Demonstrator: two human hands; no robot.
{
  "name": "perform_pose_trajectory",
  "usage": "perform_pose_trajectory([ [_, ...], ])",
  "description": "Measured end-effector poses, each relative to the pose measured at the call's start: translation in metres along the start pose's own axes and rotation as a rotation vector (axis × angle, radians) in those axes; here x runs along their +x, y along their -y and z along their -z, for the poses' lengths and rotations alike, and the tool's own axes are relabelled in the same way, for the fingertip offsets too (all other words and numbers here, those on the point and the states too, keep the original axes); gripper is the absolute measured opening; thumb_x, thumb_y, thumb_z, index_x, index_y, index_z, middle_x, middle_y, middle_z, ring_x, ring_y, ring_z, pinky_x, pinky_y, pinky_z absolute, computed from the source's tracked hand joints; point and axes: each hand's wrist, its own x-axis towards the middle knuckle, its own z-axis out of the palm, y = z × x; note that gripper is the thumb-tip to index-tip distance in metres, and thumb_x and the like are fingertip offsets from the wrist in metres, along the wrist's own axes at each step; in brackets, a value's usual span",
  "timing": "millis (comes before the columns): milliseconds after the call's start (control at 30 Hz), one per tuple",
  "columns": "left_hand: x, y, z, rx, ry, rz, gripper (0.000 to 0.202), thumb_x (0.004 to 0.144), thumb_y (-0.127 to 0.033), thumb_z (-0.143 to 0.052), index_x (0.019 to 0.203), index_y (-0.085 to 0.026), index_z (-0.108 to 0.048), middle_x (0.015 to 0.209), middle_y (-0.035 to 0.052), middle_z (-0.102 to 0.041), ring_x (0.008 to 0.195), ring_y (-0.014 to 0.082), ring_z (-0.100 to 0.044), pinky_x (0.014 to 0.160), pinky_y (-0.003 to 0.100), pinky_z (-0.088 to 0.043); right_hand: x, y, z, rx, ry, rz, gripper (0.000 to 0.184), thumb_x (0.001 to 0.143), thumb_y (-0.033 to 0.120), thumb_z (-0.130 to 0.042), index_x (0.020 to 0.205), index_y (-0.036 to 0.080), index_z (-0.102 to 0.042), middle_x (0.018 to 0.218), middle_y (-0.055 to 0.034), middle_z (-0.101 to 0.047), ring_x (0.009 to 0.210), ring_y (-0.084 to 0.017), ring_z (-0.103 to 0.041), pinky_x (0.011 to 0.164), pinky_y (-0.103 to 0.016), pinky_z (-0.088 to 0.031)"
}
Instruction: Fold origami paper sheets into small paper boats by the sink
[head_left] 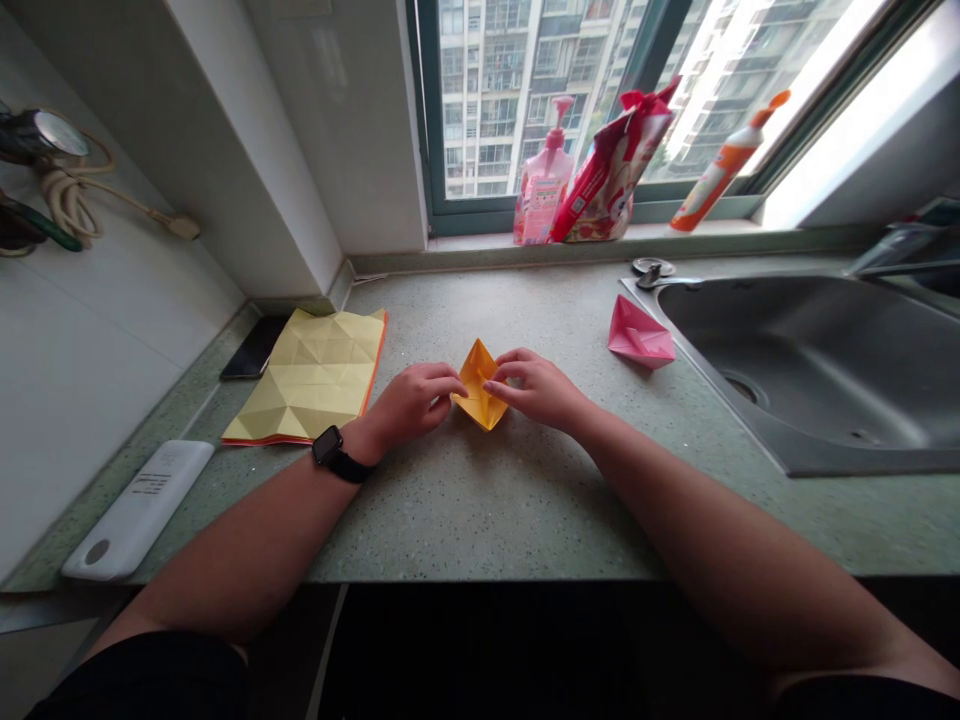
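A small orange folded paper shape (478,390) rests on the speckled green countertop (480,500) in the middle of the view. My left hand (415,400) pinches its left edge with curled fingers; a black watch sits on that wrist. My right hand (534,385) pinches the paper's right edge, fingertips pressed onto it. Both forearms stretch in from the bottom of the view.
A creased yellow paper sheet (315,375) lies at the left beside a dark phone (255,348). A white remote (139,510) sits near the left edge. A pink folded paper (639,335) lies by the steel sink (810,370). Bottles and a red bag (611,170) stand on the windowsill.
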Motion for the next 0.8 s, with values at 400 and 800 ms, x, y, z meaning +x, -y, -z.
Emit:
perform_pose_trajectory([
  [400,-0.0020,0.0084,-0.0001,-0.095,0.095,-0.043,0.041,0.086,0.005,-0.058,0.105,-0.023,-0.081,0.115,0.0057,-0.079,0.101,0.0192,-0.076,0.094,0.035,-0.063,0.0009,0.0052,-0.0017,0.001,0.054,-0.050,0.017,0.096,0.040,-0.083,0.084,0.029,-0.083,0.116,-0.0082,-0.077,0.108,-0.026,-0.074,0.108,-0.047,-0.057],
  [800,0.0022,0.0012,-0.0047,-0.066,-0.011,-0.145,0.014,0.108,-0.018,-0.066,0.108,-0.023,-0.079,0.112,0.0066,-0.080,0.098,0.0174,-0.076,0.089,0.033,-0.063,0.0004,0.0030,-0.0031,0.067,0.032,-0.008,0.013,0.093,0.040,-0.085,0.089,0.028,-0.083,0.114,-0.0070,-0.078,0.106,-0.028,-0.075,0.098,-0.045,-0.059],
])
